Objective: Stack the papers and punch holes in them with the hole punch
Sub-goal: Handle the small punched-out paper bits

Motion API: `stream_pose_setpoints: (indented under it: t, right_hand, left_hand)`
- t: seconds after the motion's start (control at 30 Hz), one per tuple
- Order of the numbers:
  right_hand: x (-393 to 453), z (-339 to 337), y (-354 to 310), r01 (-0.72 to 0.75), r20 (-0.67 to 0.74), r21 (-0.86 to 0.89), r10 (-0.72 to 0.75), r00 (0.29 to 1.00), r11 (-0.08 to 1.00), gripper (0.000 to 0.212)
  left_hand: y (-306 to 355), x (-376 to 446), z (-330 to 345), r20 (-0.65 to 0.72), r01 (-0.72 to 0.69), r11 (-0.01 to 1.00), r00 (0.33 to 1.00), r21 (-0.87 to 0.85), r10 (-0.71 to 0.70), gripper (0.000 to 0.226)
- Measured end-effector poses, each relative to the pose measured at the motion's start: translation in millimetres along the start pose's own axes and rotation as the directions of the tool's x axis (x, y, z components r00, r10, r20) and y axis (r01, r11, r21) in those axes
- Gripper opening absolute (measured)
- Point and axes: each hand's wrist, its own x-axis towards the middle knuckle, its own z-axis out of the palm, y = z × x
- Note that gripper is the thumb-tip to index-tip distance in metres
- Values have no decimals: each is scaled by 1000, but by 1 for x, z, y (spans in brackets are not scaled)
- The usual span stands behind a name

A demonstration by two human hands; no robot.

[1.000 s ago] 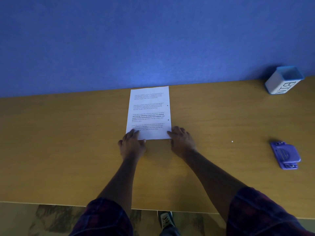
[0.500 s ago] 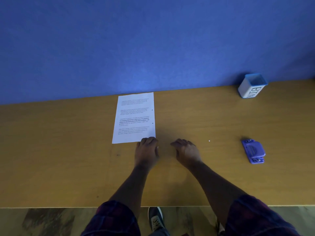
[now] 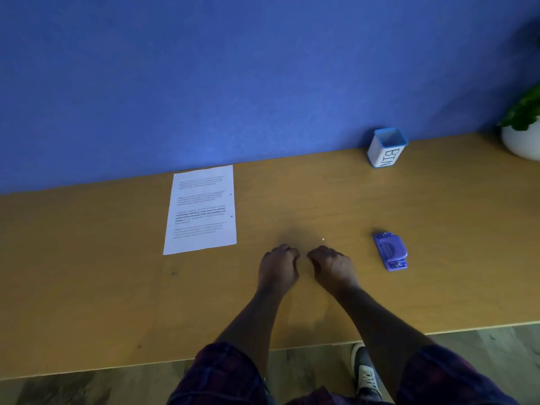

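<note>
White printed papers point(image 3: 201, 210) lie flat on the wooden desk point(image 3: 117, 287), far edge against the blue wall, with two small dark holes near the right edge. A purple hole punch point(image 3: 390, 251) lies to the right on the desk. My left hand point(image 3: 277, 267) and my right hand point(image 3: 331, 267) rest side by side on the bare desk between papers and punch, fingers curled down, holding nothing. Neither hand touches the papers or the punch.
A white cup with a blue rim, lettered BIN point(image 3: 385, 149), stands against the wall at the right. A potted plant in a white pot point(image 3: 523, 133) sits at the far right. A tiny white paper dot point(image 3: 323, 239) lies just beyond my right hand.
Both hands have left the papers' near edge and now rest on the desk to their right. The view has swung right, so the papers appear further left.
</note>
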Motion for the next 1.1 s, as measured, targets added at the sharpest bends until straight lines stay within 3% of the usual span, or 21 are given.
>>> stream_pose_setpoints:
  t: [0.4, 0.63, 0.8, 1.1]
  right_hand:
    - [-3, -15, 41, -363, 82, 110, 356, 931, 925, 20]
    - [17, -15, 48, -380, 119, 147, 365, 923, 913, 28]
    - [35, -11, 44, -375, 113, 126, 362, 925, 918, 24]
    - [50, -6, 41, -355, 112, 114, 344, 932, 928, 19]
  left_hand:
    - [44, 33, 29, 86, 191, 964, 980, -182, -178, 14]
    - [50, 59, 33, 67, 279, 915, 960, -292, -271, 23]
    - [46, 72, 38, 111, 349, 879, 937, -323, -331, 15]
    - [45, 83, 38, 111, 291, 918, 956, -270, -270, 13]
